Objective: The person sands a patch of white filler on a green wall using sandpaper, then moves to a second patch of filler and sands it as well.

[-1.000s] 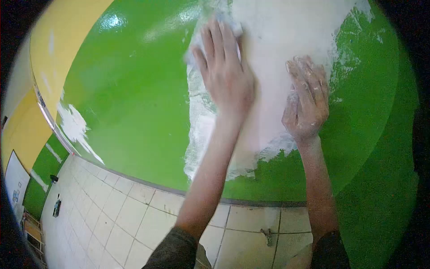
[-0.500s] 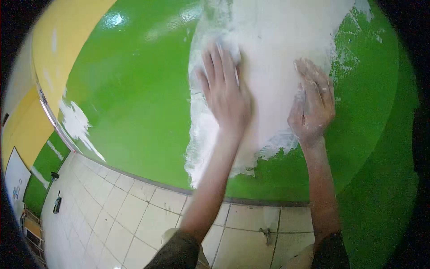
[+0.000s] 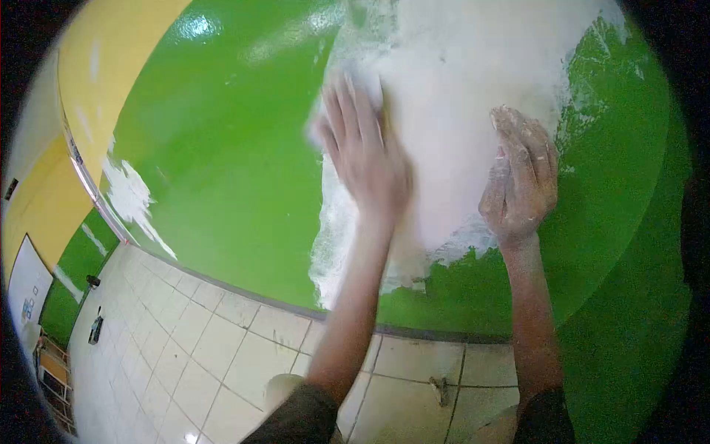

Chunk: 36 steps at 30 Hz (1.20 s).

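My left hand [image 3: 366, 155], blurred, lies with stretched fingers over a pale piece of sandpaper [image 3: 372, 85] pressed against the wall. Much of the sheet is hidden under the fingers. It overlaps the left edge of a broad patch of white putty [image 3: 451, 96] on the green wall [image 3: 222, 148]. To the right, my right hand [image 3: 521, 174] is beside the same patch, back toward me and dusted white. Its fingers are loosely bent together, the thumb tip stands off from them, and nothing shows in it.
Pale floor tiles [image 3: 222, 333] meet the wall below a dark skirting line. A small tap-like object [image 3: 441, 391] lies on them. Farther left are a green-and-black tool [image 3: 95, 328], a white board [image 3: 29, 281] and a smaller putty patch [image 3: 127, 194].
My left hand and the sandpaper have shifted left across the putty's edge, onto the green. My right hand has barely moved; the view has turned slightly.
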Each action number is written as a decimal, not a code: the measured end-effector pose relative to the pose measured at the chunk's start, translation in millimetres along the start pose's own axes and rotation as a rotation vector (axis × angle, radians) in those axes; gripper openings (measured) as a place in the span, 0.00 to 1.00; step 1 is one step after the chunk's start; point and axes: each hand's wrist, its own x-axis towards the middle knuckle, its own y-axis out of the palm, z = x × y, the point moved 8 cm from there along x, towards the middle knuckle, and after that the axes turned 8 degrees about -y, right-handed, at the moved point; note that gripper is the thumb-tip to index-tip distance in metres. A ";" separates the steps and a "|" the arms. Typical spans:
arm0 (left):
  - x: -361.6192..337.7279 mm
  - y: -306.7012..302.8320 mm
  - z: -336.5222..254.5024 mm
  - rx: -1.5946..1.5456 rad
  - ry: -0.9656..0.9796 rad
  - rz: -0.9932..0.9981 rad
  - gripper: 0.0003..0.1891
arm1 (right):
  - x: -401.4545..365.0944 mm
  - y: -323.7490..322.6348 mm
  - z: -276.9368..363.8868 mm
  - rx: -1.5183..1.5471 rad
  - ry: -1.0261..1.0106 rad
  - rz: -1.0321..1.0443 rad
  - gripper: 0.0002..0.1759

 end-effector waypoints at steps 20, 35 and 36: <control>-140.7 9.4 20.1 0.035 0.016 0.263 0.26 | 5.4 16.2 -4.1 -0.084 0.075 0.089 0.23; -109.0 23.5 -18.6 -0.010 0.427 0.217 0.25 | -7.5 19.8 -24.3 -0.222 0.172 0.130 0.30; -97.4 24.0 -17.4 0.032 0.473 0.260 0.27 | -9.3 19.7 -24.7 -0.196 0.174 0.106 0.29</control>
